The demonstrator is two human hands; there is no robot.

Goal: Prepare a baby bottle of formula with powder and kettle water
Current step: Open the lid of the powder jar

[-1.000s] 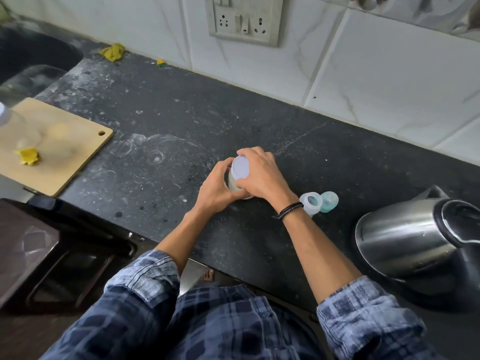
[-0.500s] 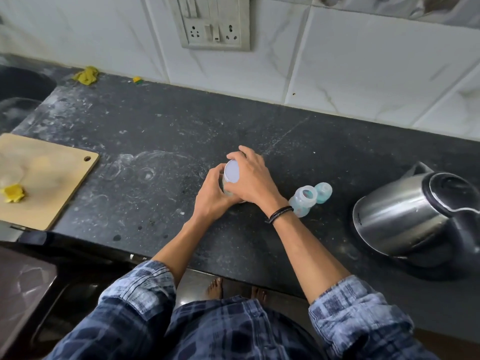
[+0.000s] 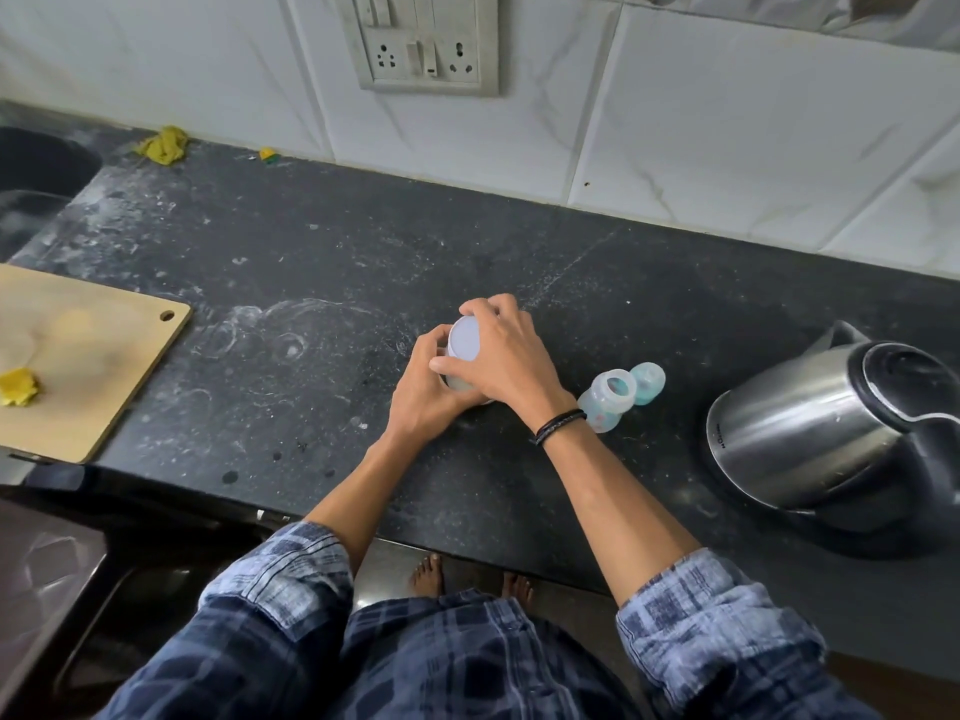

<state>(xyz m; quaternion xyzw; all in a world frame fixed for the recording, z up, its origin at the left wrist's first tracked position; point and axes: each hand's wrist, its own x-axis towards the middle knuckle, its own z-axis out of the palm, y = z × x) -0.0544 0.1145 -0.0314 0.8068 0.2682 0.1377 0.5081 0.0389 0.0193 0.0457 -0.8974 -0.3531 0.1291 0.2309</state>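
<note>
A small white powder container [image 3: 464,341] with a pale round lid stands on the black counter [image 3: 311,262]. My left hand [image 3: 423,394] wraps its body from the left. My right hand [image 3: 506,356] grips the lid from above and the right. Just right of my right wrist stands an open baby bottle [image 3: 608,400], clear with a blue tint and no top on it. Its blue cap [image 3: 648,383] lies touching it on the far side. A steel kettle [image 3: 810,433] with a black lid sits at the right, lid shut.
A wooden cutting board [image 3: 88,356] with a yellow scrap lies at the left edge. A sink [image 3: 36,168] is at the far left. A yellow cloth [image 3: 163,143] lies by the tiled wall. A socket plate [image 3: 426,41] is on the wall.
Both hands stay on the powder container; my right hand's fingers have shifted round the lid. The view has swung left and down; the objects on the counter have not moved.
</note>
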